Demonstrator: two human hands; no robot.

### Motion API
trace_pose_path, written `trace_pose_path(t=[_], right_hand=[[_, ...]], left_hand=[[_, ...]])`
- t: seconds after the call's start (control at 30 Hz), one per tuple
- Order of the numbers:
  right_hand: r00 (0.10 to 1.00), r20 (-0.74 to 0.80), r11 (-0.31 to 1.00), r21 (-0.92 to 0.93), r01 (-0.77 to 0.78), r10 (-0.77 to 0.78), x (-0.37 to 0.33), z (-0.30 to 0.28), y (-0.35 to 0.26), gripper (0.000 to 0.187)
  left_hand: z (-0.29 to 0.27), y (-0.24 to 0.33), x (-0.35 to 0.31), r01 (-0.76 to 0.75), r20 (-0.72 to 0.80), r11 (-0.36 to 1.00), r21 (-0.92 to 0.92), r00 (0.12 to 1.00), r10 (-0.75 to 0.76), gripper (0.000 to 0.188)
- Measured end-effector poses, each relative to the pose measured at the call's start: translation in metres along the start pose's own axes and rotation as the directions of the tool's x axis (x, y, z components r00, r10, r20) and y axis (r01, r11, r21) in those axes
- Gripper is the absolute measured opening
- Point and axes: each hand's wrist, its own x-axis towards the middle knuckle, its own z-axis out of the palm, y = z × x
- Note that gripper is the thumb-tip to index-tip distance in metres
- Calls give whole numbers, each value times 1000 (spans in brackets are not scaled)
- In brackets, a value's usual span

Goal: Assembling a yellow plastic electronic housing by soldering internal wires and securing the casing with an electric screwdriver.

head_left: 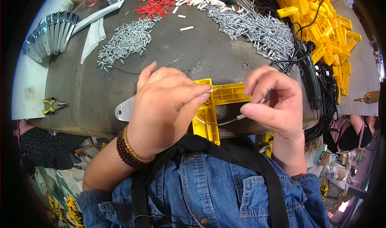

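Note:
My left hand [171,97] pinches a thin wire [216,90] between thumb and forefinger; its bare silvery end sticks out to the right. To the right, my right hand [277,101] is curled round a thin grey cable [228,122], with a short white sleeve [241,117] at the thumb tip and a bit of blue between the fingers. Beneath both hands lies a yellow plastic housing [209,117] with ribbed compartments, at the table's near edge. From under my left hand pokes a flat metal plate [124,109] with a hole. My palm hides part of the housing.
Piles of small screws [128,41] and longer screws [265,30] lie beyond my hands, with red pieces [155,6] and white sleeves [193,0] behind. Yellow housings [321,22] heap at the right, beside a dark corded tool [310,81]. Pliers [54,105] lie left.

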Motion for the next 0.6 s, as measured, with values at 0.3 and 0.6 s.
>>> trace_pose_path(t=[0.3, 0.6], right_hand=[[933, 207, 914, -346, -213, 296, 11, 19, -8, 12], [900, 139, 909, -121, -400, 414, 10, 21, -4, 12]], left_hand=[[0, 0, 0, -46, -85, 994, 96, 995, 55, 12], [1, 0, 1, -74, -91, 992, 98, 992, 83, 14]])
